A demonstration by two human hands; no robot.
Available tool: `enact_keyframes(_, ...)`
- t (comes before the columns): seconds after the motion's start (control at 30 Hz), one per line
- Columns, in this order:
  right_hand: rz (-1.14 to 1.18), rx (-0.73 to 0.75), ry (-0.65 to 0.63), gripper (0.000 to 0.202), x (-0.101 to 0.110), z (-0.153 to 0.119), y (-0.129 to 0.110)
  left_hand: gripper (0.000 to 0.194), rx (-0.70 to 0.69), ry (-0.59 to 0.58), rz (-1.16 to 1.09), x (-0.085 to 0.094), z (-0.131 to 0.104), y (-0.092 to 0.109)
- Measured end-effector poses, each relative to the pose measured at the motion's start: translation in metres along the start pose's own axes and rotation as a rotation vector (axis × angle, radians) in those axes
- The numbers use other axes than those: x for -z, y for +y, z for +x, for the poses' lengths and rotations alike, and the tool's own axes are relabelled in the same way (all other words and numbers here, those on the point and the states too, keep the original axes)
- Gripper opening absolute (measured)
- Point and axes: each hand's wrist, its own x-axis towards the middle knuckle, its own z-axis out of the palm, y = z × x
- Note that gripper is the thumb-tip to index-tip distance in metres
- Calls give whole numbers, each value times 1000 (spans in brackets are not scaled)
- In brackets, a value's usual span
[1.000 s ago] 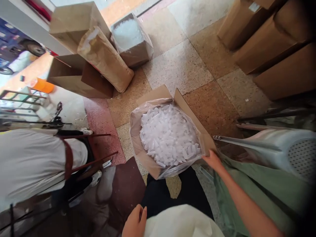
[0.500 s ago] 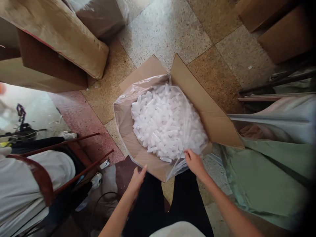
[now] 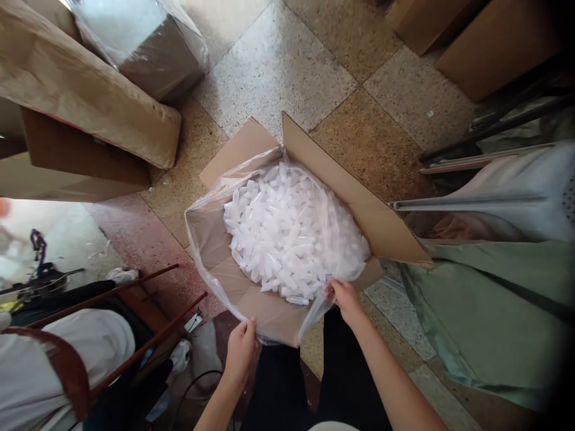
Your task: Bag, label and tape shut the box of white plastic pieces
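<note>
A cardboard box (image 3: 354,191) with raised flaps stands on the floor in front of my legs. Many small, translucent white plastic pieces (image 3: 278,233) fill it, lying in a clear plastic bag (image 3: 204,251) that lines the box. My left hand (image 3: 242,344) pinches the bag's near-left rim, fingers closed. At the near right, my right hand (image 3: 345,298) grips a gathered part of the same bag, beside the pieces. Part of the bag lies over the pieces on the right.
A brown-wrapped bundle (image 3: 135,117) and a plastic-covered box (image 3: 157,54) are at the upper left. A seated person (image 3: 94,347) is on a chair at the left. Green fabric (image 3: 480,317) hangs at the right, with cartons (image 3: 494,48) beyond.
My left hand has closed on the bag's rim and pulled it outward. My right hand still grips the bag, now slightly lower and further left. The view has shifted.
</note>
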Motion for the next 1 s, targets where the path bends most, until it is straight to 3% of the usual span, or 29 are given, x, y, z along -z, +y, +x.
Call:
enact_keyframes(0.07, 85, 23, -8, 29, -5, -9, -11, 61, -52, 29, -13, -10, 0, 13)
enact_keyframes(0.13, 168, 46, 44, 26, 6, -15, -20, 59, -115, 35, -10, -21, 2, 27)
enact_keyframes(0.33, 364, 56, 407, 34, 88, -11, -20, 48, -465, -55, 177, -50, 14, 63)
enact_keyframes(0.43, 371, -4, 392, 40, 106, -12, -4, 42, -555, -99, 315, -71, 25, 77)
enact_keyframes(0.53, 293, -119, 182, 48, 88, -19, 18, 34, -631, -138, 473, -97, 33, 86)
enact_keyframes(0.67, 207, -186, -35, 55, 31, -34, 41, 25, -663, -283, 627, -120, 35, 79)
enact_keyframes(0.73, 195, -162, -117, 52, 4, -43, 46, 26, -640, -318, 652, -118, 35, 69)
enact_keyframes(0.83, 171, -105, -195, 45, -20, -57, 47, 33, -589, -260, 582, -96, 40, 58)
enact_keyframes(0.93, 171, -49, -166, 41, -13, -63, 44, 49, -493, -42, 391, -56, 57, 65)
enact_keyframes(1.0, 202, -22, -92, 41, 5, -60, 41, 58, -423, 104, 231, -23, 76, 86)
